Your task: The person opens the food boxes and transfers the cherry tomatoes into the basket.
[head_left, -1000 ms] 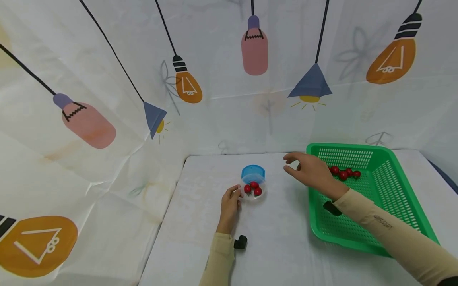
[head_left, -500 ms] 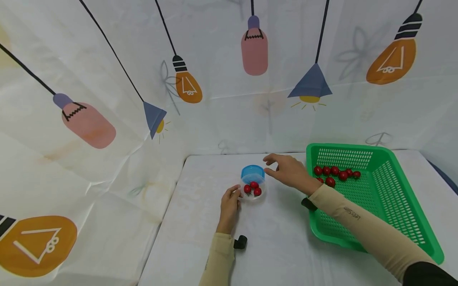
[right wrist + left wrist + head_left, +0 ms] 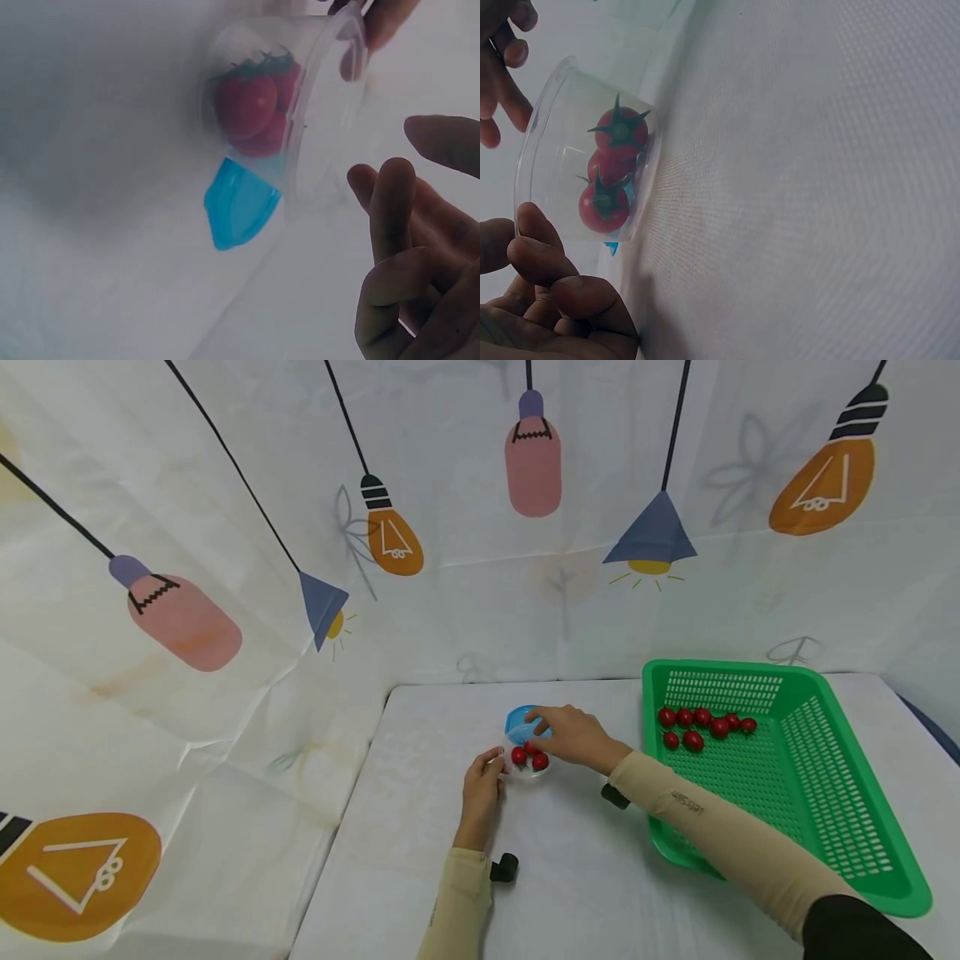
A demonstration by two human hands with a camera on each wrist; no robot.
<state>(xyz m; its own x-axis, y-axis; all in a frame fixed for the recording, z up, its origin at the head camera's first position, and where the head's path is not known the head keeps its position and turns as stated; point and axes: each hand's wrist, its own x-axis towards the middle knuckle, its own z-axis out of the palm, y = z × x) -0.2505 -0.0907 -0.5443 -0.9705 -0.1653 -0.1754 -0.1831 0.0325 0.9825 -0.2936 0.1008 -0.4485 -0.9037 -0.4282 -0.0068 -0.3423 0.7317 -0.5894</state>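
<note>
A small clear plastic tub [image 3: 559,169] stands on the white-covered table with three red cherry tomatoes [image 3: 605,206] in it, green calyxes on top. At its left side my left hand [image 3: 480,793] pinches the rim between thumb and fingers. Just behind the tub lies a blue lid [image 3: 241,206], partly covered by my right hand in the head view. My right hand [image 3: 573,739] hovers over the right side of the tub's mouth. Its thumb and fingers are apart, loosely bent, with nothing between them.
On the right sits a green slotted basket [image 3: 772,793], with several more cherry tomatoes [image 3: 693,741] at its far left. My right forearm reaches across the basket's near left rim. A white printed sheet [image 3: 465,610] hangs behind the table.
My right hand has moved left from beside the basket to over the tub, uncovering more tomatoes in the basket. The left hand and tub have stayed in place.
</note>
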